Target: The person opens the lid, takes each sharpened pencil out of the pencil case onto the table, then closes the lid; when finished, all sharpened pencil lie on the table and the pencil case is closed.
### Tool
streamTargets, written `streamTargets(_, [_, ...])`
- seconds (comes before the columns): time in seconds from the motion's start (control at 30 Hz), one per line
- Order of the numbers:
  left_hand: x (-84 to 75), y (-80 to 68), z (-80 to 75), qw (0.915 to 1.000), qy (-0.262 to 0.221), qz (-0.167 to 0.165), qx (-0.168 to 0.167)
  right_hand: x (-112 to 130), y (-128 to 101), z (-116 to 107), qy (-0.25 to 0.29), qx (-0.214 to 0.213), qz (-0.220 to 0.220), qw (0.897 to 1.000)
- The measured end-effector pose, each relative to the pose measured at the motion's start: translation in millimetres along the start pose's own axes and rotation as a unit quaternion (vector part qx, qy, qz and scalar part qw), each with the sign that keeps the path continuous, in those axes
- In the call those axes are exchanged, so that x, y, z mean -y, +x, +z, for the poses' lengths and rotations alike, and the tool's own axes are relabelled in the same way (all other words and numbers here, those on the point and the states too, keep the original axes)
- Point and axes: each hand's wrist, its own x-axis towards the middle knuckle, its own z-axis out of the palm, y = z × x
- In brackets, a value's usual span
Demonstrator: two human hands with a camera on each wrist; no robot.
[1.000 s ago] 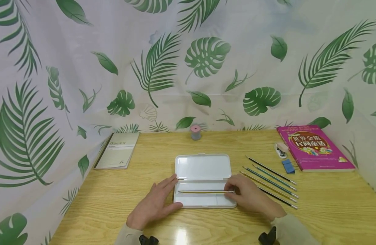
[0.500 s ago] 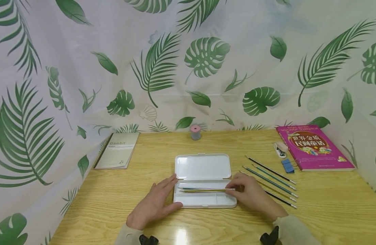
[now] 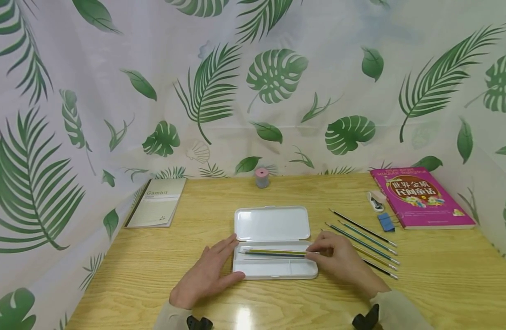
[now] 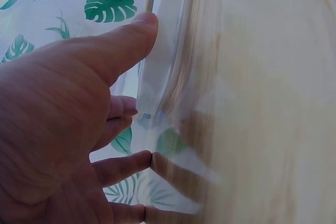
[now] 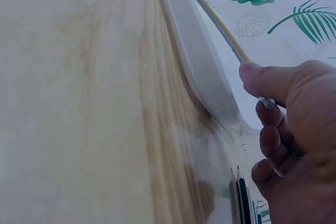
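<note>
- Since the earlier head frame, the yellow pencil [image 3: 273, 250] had moved from the near side of the teal pencil [image 3: 273, 255] to its far side.
- The left hand [image 3: 209, 275], fingers spread, rested against the left end of the open white case [image 3: 263, 270].
- Both pencils lay over the case's tray; the step seemed to be settling them, the next move calling for lowering and release.
- The right hand [image 3: 337, 259] pinched the yellow pencil's end; its hold on the teal one was unclear.
- Loose pencils [image 3: 363, 243] lay farther right.
- Only the right wrist view clearly showed the blunt end jutting past the thumb.
</note>
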Motion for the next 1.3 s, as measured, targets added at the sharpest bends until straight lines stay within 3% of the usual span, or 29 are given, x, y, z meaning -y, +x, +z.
streamTargets(0.47, [-0.4,0.1,1.5,1.0000,-0.005,-0.003,0.001,-5,-36,-35,-0.024,-0.070,0.024,0.997])
streamTargets(0.7, [-2.0,1.0,-0.9,0.9999,-0.004,0.007,-0.008,-13,-66,-61,-0.058,-0.116,0.080,0.988])
streamTargets(0.9, [-1.7,1.2,0.2,0.9999,0.003,0.009,-0.008,-21,-94,-77,-0.067,-0.127,0.138,0.980])
streamTargets(1.03, [-2.1,1.0,-0.4,0.9999,0.003,0.009,-0.011,-26,-104,-84,-0.077,-0.131,0.144,0.978])
streamTargets(1.3, [-3.3,1.9,0.3,0.9999,0.006,0.008,-0.006,-33,-110,-83,-0.112,-0.148,0.109,0.977])
